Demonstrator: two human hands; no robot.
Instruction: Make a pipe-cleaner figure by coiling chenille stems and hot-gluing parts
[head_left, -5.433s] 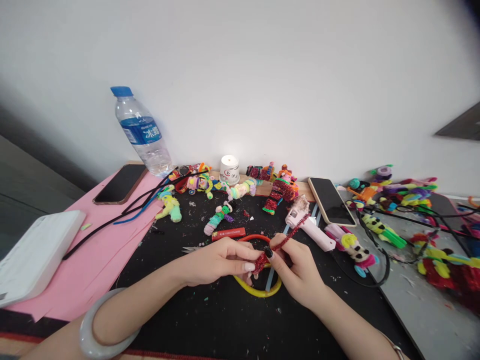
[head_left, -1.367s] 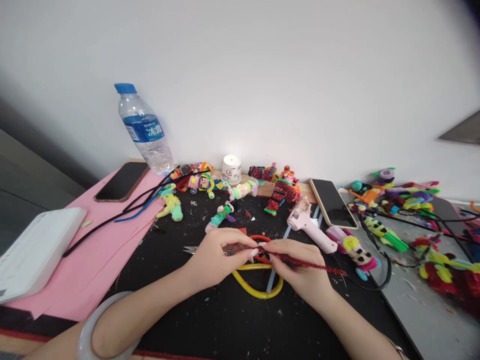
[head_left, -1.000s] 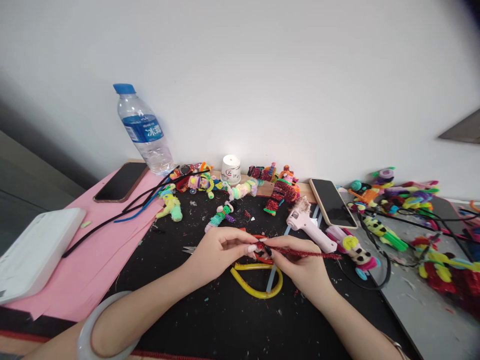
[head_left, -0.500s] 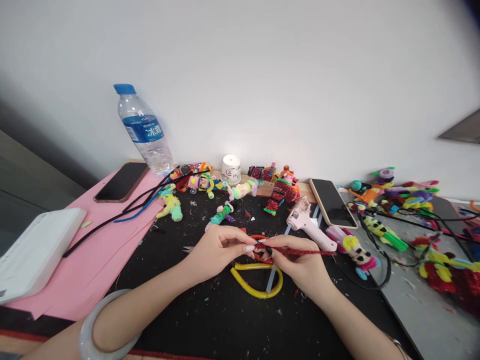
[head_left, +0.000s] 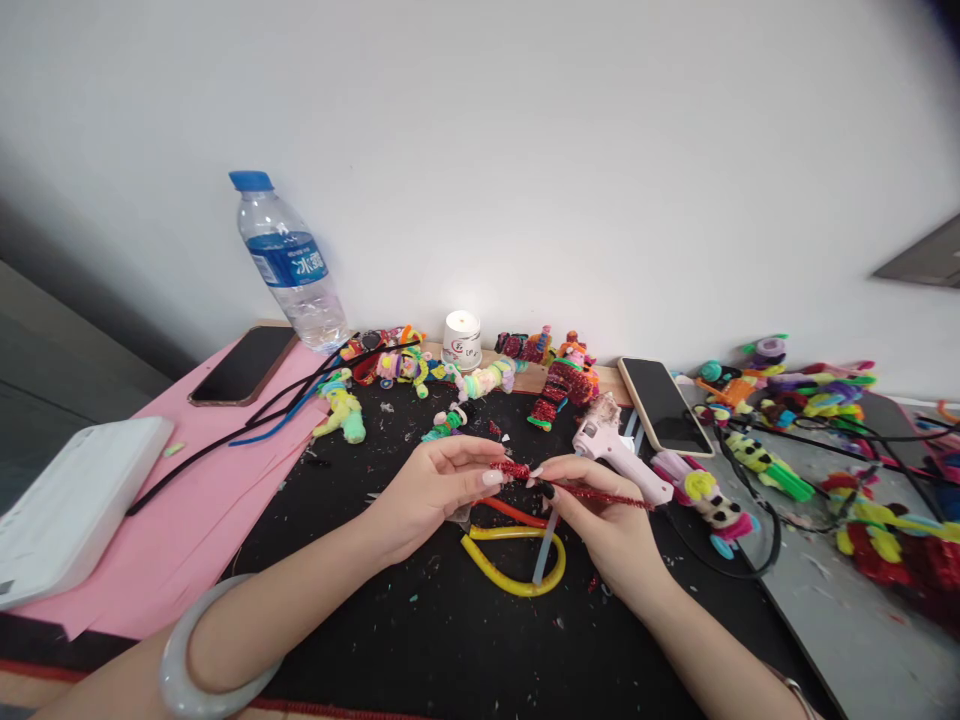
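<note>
A sparkly red pipe cleaner is held between both hands above the black mat. My left hand pinches its coiled left end with thumb and fingers. My right hand pinches the wire just right of the coil, and the straight tail runs off to the right. Under the hands lie a yellow pipe cleaner loop and an orange one. A pale bangle sits on my left wrist.
A pink glue gun and a phone lie right of the hands. Several pipe cleaner figures line the wall, with a small white cup. A water bottle, another phone, pink paper and a white box are left.
Both hands have lifted a little off the mat. The red pipe cleaner's free tail has grown shorter and the coil at the left hand's fingertips longer.
</note>
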